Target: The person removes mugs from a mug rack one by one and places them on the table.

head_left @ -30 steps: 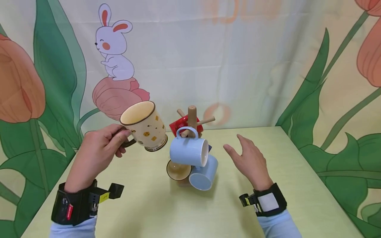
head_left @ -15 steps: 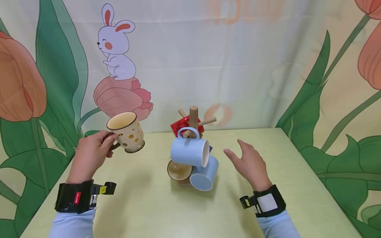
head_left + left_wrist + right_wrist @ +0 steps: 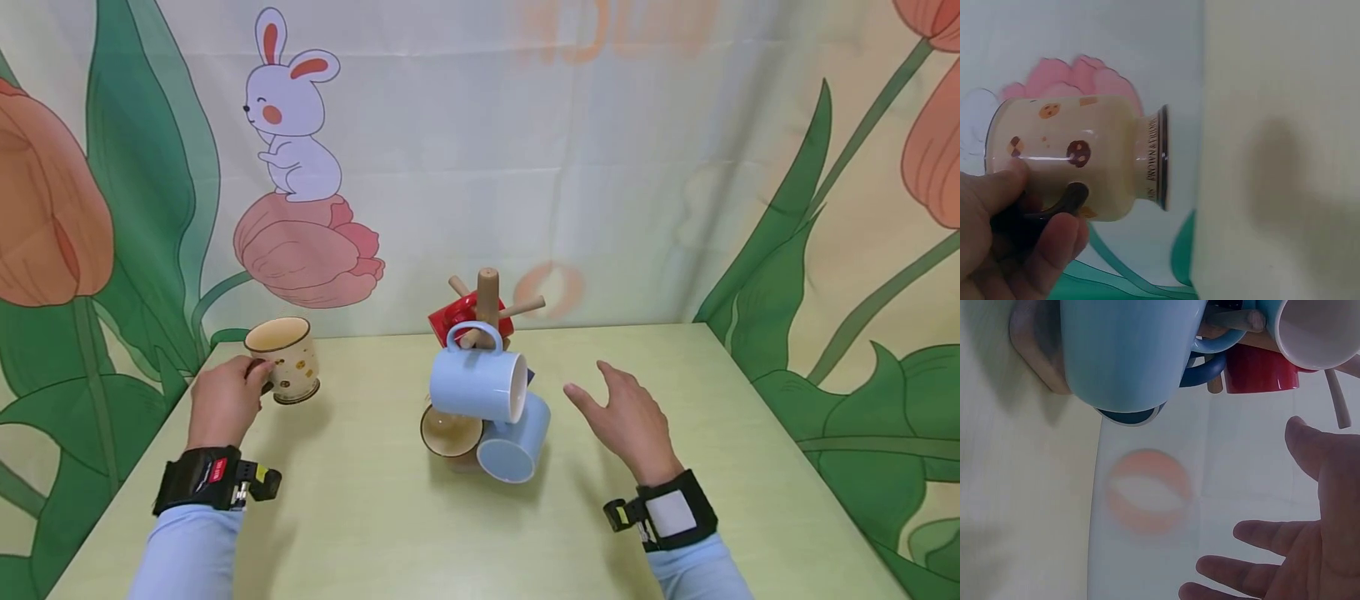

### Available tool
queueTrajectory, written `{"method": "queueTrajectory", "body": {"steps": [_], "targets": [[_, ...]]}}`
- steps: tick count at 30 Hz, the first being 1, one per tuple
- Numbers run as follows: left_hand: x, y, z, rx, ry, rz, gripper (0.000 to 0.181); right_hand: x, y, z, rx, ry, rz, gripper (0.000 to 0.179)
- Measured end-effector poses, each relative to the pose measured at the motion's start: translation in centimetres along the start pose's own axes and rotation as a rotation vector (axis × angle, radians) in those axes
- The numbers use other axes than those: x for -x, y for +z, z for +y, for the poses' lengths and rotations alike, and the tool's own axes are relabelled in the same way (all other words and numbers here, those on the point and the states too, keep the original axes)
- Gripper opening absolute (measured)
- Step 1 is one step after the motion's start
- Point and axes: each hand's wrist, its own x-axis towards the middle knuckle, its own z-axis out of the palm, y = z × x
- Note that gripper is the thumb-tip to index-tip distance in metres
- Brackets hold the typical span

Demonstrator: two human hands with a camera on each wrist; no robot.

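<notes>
A cream mug (image 3: 296, 362) with cookie prints and a dark foot is held by my left hand (image 3: 225, 400) near the table's far left corner. Thumb and fingers pinch its dark brown handle (image 3: 1054, 212). The mug is upright, and its shadow lies apart from its foot in the left wrist view, so it hangs above the table. My right hand (image 3: 626, 417) floats right of a wooden mug tree (image 3: 488, 292), fingers spread and touching nothing. On the tree are an upper light blue mug (image 3: 468, 383), a lower light blue mug (image 3: 516, 440), a red mug (image 3: 446, 319) and another cream mug (image 3: 448, 429).
A dark blue mug (image 3: 1132, 417) is mostly hidden behind a light blue one. A bare peg (image 3: 525, 307) sticks out to the tree's upper right. The pale table (image 3: 360, 517) ends at a printed curtain (image 3: 637, 208) behind and at both sides.
My left hand has carried the cream mug left and down, away from the tree, and turned it from tilted to upright. My right hand has hardly moved.
</notes>
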Motion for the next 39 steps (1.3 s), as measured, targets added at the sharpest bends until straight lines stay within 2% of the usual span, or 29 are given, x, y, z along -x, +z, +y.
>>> {"method": "queueTrajectory", "body": {"steps": [4,9,14,17,24,31,35,39], "targets": [[-0.8,1.4,-2.1,-0.038,-0.036,0.022,0.035,0.1,0.2,0.2,0.001,0.004,-0.01,0.081],[-1.2,2.9,-4.5,-0.067,-0.112,0.005,0.038,0.2,0.4,0.4,-0.001,0.01,-0.021,0.082],[-1.2,4.0,-6.1,-0.063,-0.16,0.007,0.038,0.2,0.5,0.6,-0.001,0.002,-0.014,0.079],[-1.3,4.5,-6.8,-0.061,-0.158,0.008,0.039,0.2,0.5,0.7,0.0,0.002,-0.013,0.079],[-0.9,5.4,-7.4,-0.045,-0.149,0.0,0.035,0.1,0.6,0.7,-0.009,0.012,-0.02,0.079],[-0.5,5.5,-7.8,-0.051,-0.135,-0.055,0.039,0.1,0.8,0.6,-0.011,0.029,-0.037,0.08],[-0.3,5.2,-7.8,-0.057,-0.177,-0.069,0.061,0.1,0.9,0.5,-0.011,0.029,-0.041,0.079],[-0.1,4.5,-6.9,-0.056,-0.233,-0.024,0.086,0.1,0.8,0.4,-0.007,0.015,-0.033,0.077]]}}
